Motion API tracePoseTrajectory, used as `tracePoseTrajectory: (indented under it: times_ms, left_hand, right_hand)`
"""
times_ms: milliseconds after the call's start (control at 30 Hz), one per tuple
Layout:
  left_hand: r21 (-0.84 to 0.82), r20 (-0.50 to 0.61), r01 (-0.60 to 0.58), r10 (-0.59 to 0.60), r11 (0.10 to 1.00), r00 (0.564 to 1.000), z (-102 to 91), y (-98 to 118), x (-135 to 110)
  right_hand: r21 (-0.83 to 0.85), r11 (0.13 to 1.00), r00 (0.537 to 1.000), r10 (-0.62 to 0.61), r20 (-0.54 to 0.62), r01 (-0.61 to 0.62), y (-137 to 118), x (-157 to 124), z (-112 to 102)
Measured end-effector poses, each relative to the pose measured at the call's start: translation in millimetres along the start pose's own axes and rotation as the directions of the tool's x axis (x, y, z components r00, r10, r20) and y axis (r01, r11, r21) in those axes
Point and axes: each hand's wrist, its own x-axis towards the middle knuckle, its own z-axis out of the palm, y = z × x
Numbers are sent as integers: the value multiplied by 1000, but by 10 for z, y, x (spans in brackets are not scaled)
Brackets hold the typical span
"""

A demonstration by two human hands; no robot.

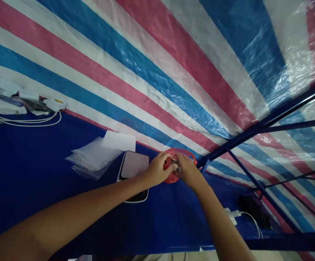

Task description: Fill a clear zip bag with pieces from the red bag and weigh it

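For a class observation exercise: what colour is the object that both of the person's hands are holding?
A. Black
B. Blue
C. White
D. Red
D: the left hand and the right hand meet on a red plastic object, which shows between and around their fingers.

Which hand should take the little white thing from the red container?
Probably the right hand: its fingers sit right at the small white thing, while the left hand is on the red plastic container.
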Motion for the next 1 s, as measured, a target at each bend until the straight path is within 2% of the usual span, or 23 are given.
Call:
tracePoseTrajectory:
  times_ms: [133, 267, 500, 567, 700, 1000]
  left_hand:
    - [32, 29, 8, -9, 999, 1000, -14, 43, 3]
    - [45, 31, 82, -83, 996, 996, -7, 9, -1]
    - [5, -60, 190, -189, 982, 980, 41, -164, 35]
    - [2, -54, 212, -212, 977, 976, 50, -178, 36]
    - [0, -9, 206, -206, 979, 979, 36, -160, 30]
    - [96, -49, 135, -130, 986, 990, -32, -131, 38]
  right_hand:
    - [-70, 998, 1000, -4, -14, 3, -42, 3, 31]
    - [-88, 996, 999, -26, -35, 23, -69, 12, 80]
    - [-66, 996, 996, -57, -72, 52, -36, -31, 125]
    - [-56, 997, 995, -58, -79, 53, -34, -52, 127]
    - [-40, 998, 993, -59, -101, 56, -46, -93, 141]
    - [37, 999, 993, 20, -116, -16, -23, -98, 138]
